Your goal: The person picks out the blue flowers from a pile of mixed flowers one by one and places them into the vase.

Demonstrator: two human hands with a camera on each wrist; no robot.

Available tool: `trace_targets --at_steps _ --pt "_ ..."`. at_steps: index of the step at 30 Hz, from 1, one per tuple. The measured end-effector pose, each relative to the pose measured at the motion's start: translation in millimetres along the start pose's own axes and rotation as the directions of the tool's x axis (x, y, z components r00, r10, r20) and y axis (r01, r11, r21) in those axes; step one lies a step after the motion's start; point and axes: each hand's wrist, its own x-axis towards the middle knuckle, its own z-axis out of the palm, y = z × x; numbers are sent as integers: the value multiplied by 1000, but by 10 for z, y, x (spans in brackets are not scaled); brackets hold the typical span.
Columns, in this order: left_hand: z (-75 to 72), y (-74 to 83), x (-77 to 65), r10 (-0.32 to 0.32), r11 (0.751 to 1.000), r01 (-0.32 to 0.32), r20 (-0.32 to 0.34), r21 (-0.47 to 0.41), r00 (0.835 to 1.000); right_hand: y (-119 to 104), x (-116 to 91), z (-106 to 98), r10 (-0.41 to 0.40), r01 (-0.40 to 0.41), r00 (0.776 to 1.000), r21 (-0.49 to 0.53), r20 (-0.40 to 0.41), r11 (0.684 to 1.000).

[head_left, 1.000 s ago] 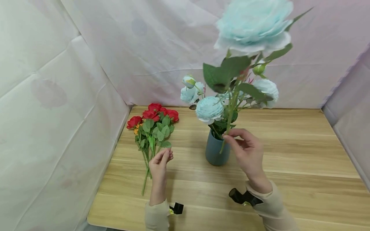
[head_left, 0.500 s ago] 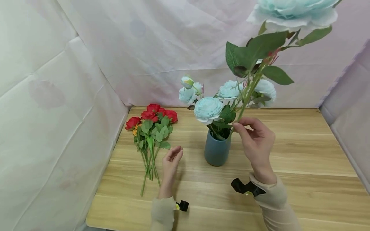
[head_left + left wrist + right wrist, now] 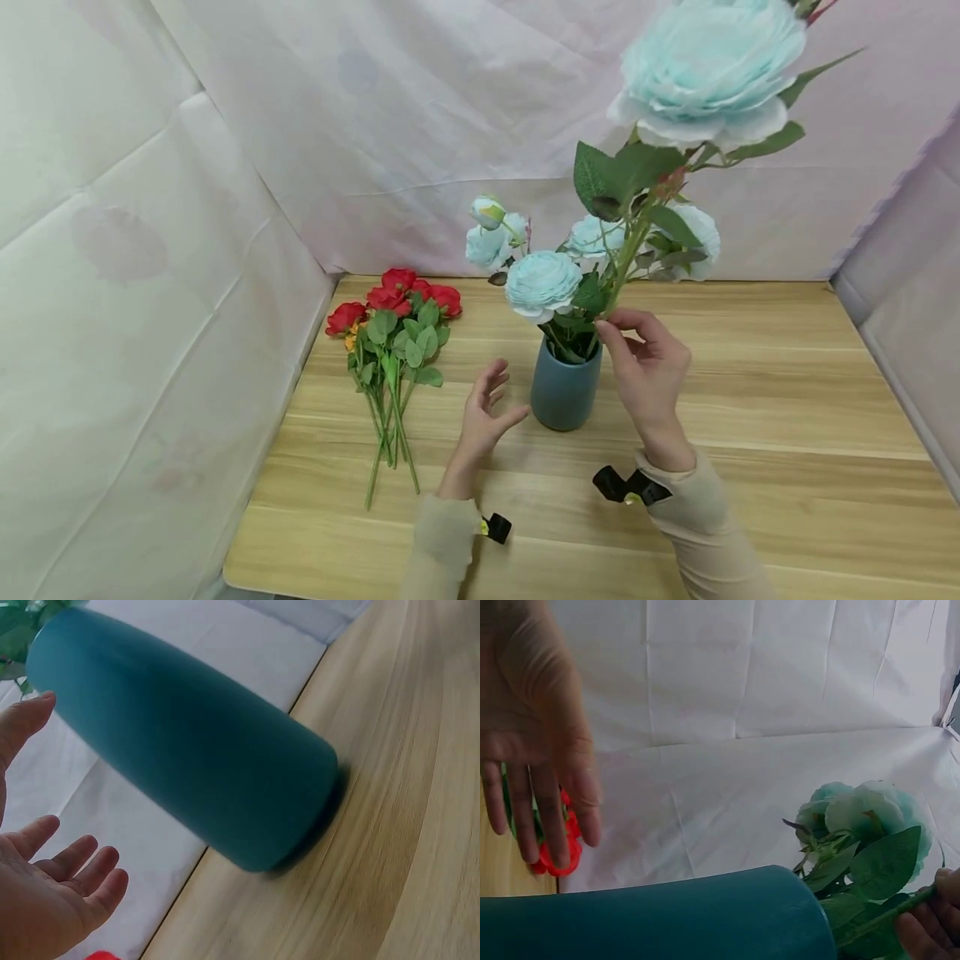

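My right hand (image 3: 652, 375) pinches the green stem of a tall pale blue artificial peony (image 3: 708, 71) between thumb and fingers. The stem's lower end meets the rim of the blue-grey vase (image 3: 566, 392), where leaves hide part of it. Other pale blue peonies (image 3: 542, 285) stand in this vase. Left of it, my left hand (image 3: 483, 417) is open, thumb and fingers spread. In the left wrist view, the left hand (image 3: 45, 892) faces the vase (image 3: 187, 742) with nothing in its grasp. The right wrist view shows the stem (image 3: 885, 915) in the right fingers.
Red roses (image 3: 390, 300) with leafy green stems and a small orange flower (image 3: 354, 336) lie on the wooden table (image 3: 750, 375) at the left. Pale fabric (image 3: 420, 125) hangs behind and along the sides.
My left hand has moved right from the red roses towards the vase, its fingers spreading. My right hand has brought the peony stem to the vase rim; the bloom swung right, then partly back.
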Motion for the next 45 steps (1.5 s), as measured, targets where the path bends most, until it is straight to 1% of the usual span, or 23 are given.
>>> trace_targets --at_steps 3,9,13,17,20,22,27,30,34,37,41,45 --pt "87 34 33 8 1000 -9 32 28 999 51 -53 -6 7 -7 1000 -23 15 1000" --pt "205 30 98 37 999 -39 65 34 997 137 -152 -9 19 -16 999 -74 38 997" --pt "246 22 125 33 997 -38 74 62 997 191 -206 -12 -10 15 999 -127 40 992" --pt "279 23 136 55 996 -60 75 72 996 232 -251 -16 -62 71 997 -195 50 978" --pt "299 23 141 77 994 -82 76 71 994 267 -277 -19 -96 106 994 -212 60 971" --pt "311 23 142 80 994 -86 75 73 994 299 -298 -23 -113 125 991 -214 66 969" --pt "317 30 141 75 994 -80 74 70 994 351 -363 -14 -107 115 993 -223 45 968" --pt "313 32 137 74 994 -79 70 69 995 301 -381 14 -107 113 994 -233 35 966" --pt "301 33 134 70 995 -74 67 62 995 125 -372 70 -123 127 992 -235 34 964" --pt "290 36 132 63 996 -66 66 57 996 27 -377 106 -116 117 993 -228 18 967" --pt "279 39 128 57 996 -61 69 60 996 10 -399 129 -95 87 995 -223 -23 971" --pt "270 41 131 57 996 -61 71 60 996 4 -408 133 -84 75 996 -214 -34 974"
